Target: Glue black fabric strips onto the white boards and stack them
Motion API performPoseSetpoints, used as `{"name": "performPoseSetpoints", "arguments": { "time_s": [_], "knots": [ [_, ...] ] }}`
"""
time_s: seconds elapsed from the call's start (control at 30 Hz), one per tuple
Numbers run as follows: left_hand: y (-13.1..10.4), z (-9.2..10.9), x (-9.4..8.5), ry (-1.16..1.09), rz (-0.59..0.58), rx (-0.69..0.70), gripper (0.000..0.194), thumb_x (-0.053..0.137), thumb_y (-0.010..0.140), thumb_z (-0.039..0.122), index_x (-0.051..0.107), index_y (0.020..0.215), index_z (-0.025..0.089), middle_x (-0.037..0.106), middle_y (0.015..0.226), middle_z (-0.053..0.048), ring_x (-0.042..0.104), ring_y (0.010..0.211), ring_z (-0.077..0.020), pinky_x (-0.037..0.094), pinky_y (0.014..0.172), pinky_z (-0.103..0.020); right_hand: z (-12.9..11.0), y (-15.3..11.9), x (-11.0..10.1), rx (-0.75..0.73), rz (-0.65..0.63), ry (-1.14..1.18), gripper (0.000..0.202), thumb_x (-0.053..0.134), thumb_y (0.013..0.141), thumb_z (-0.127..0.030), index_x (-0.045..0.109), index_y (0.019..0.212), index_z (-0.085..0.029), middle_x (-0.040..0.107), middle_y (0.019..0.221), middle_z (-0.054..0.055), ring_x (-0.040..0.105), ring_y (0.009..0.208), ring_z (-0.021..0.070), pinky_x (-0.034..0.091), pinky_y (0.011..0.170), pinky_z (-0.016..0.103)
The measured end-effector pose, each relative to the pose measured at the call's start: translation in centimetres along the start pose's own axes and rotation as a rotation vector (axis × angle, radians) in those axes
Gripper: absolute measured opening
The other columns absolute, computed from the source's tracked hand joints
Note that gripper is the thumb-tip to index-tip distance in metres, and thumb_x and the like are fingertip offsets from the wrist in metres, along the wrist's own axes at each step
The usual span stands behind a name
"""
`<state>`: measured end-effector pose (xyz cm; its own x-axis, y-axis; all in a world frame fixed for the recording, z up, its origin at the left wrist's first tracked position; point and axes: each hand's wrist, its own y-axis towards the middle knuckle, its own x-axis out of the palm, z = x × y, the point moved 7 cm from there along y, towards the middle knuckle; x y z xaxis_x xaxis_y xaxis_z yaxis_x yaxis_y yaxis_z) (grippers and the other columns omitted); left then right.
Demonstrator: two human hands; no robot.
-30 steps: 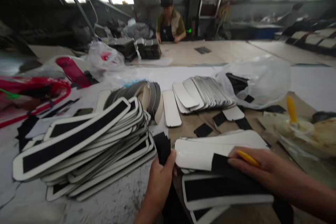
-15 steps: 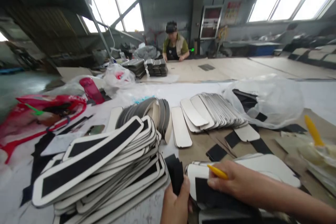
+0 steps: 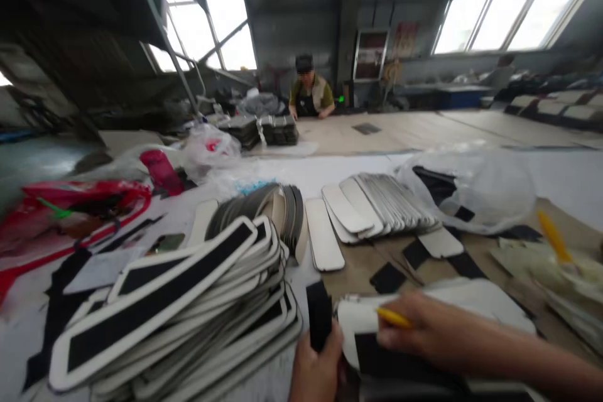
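My left hand point(image 3: 316, 361), at the bottom centre, is closed around a small bundle of black fabric strips point(image 3: 319, 314) that stand up between thumb and fingers. To its right, my right hand point(image 3: 414, 330) is blurred and wraps round a yellow-handled tool point(image 3: 394, 318); the tool's other end is hidden. Under that hand lies a black fabric piece point(image 3: 377, 355) on a white rounded panel point(image 3: 349, 320). Further white panels point(image 3: 480, 304) lie beneath and behind my right forearm. Left of my hands rises a leaning stack of white panels with black strips on them point(image 3: 160, 301).
Plain white panels point(image 3: 391, 207) lie fanned out at mid-table beside curved dark-edged pieces point(image 3: 254, 207). Black scraps point(image 3: 387, 277) are scattered near a clear plastic bag point(image 3: 494, 195). Another yellow handle point(image 3: 553, 235) sticks up at right. A person point(image 3: 311, 91) works across the table.
The view has tilted up slightly. My right hand has shifted a little to the right over the black piece, still holding the tool. The strips in my left hand stand more upright and closer together.
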<state>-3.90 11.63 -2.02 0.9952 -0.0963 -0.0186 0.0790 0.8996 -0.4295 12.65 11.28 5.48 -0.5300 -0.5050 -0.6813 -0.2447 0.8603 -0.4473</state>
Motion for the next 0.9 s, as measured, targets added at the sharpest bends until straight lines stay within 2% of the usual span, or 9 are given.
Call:
{"name": "performPoseSetpoints", "arguments": {
  "time_s": [0.03, 0.1, 0.2, 0.3, 0.5, 0.73, 0.9],
  "knots": [
    [-0.1, -0.3, 0.0, -0.045, -0.017, 0.007, 0.037, 0.064, 0.074, 0.051, 0.057, 0.065, 0.016, 0.048, 0.050, 0.004, 0.044, 0.048, -0.0108, 0.035, 0.047, -0.024, -0.2, 0.1, 0.3, -0.020, -0.068, 0.048, 0.029, 0.050, 0.082, -0.041, 0.062, 0.073, -0.017, 0.060, 0.066, 0.000, 0.051, 0.057, 0.0126, 0.035, 0.051, 0.021],
    [-0.1, -0.5, 0.2, -0.077, -0.071, 0.043, 0.035, 0.066, 0.073, 0.048, 0.052, 0.062, 0.017, 0.046, 0.050, 0.004, 0.041, 0.048, -0.0094, 0.033, 0.048, -0.022, 0.0, 0.8, 0.4, -0.016, -0.119, 0.070, 0.032, 0.048, 0.083, -0.042, 0.056, 0.066, -0.016, 0.052, 0.058, -0.002, 0.043, 0.051, 0.0101, 0.032, 0.049, 0.021],
    [0.2, -0.7, 0.4, -0.102, -0.119, 0.032, 0.028, 0.062, 0.077, 0.041, 0.053, 0.067, 0.017, 0.045, 0.050, 0.005, 0.039, 0.049, -0.0086, 0.030, 0.048, -0.020, 0.7, 2.0, 0.6, -0.017, -0.128, 0.014, 0.034, 0.048, 0.084, -0.042, 0.051, 0.063, -0.016, 0.049, 0.056, -0.003, 0.041, 0.051, 0.0098, 0.031, 0.050, 0.022],
    [0.3, -0.5, 0.5, -0.120, -0.131, 0.017, 0.022, 0.061, 0.079, 0.038, 0.054, 0.074, 0.017, 0.045, 0.050, 0.006, 0.038, 0.048, -0.0084, 0.030, 0.048, -0.019, 1.0, 2.2, 0.9, 0.044, -0.152, 0.002, 0.035, 0.047, 0.084, -0.045, 0.049, 0.063, -0.017, 0.049, 0.057, -0.002, 0.041, 0.052, 0.0096, 0.031, 0.049, 0.022],
    [0.2, -0.5, 0.7, -0.144, -0.161, 0.039, 0.022, 0.059, 0.081, 0.036, 0.052, 0.073, 0.018, 0.044, 0.051, 0.006, 0.037, 0.048, -0.0082, 0.030, 0.048, -0.019, 0.2, 2.9, 1.3, 0.089, -0.166, 0.024, 0.035, 0.044, 0.085, -0.045, 0.051, 0.067, -0.016, 0.045, 0.056, -0.004, 0.039, 0.050, 0.0081, 0.030, 0.048, 0.020],
    [0.3, -0.9, 0.5, -0.107, -0.159, 0.002, 0.022, 0.057, 0.082, 0.037, 0.053, 0.073, 0.017, 0.044, 0.052, 0.005, 0.038, 0.050, -0.0082, 0.032, 0.048, -0.018, 0.3, 4.3, 1.6, 0.080, -0.128, -0.083, 0.030, 0.047, 0.085, -0.040, 0.059, 0.073, -0.014, 0.061, 0.068, 0.004, 0.052, 0.060, 0.0138, 0.033, 0.053, 0.022],
    [0.5, -0.5, 0.4, -0.080, -0.125, -0.009, 0.020, 0.058, 0.079, 0.035, 0.054, 0.071, 0.017, 0.046, 0.052, 0.004, 0.041, 0.048, -0.0095, 0.034, 0.047, -0.019, 0.2, 4.6, 1.5, 0.080, -0.096, -0.142, 0.029, 0.048, 0.085, -0.038, 0.062, 0.073, -0.015, 0.063, 0.067, 0.005, 0.053, 0.058, 0.0153, 0.032, 0.054, 0.024]
  ]
}}
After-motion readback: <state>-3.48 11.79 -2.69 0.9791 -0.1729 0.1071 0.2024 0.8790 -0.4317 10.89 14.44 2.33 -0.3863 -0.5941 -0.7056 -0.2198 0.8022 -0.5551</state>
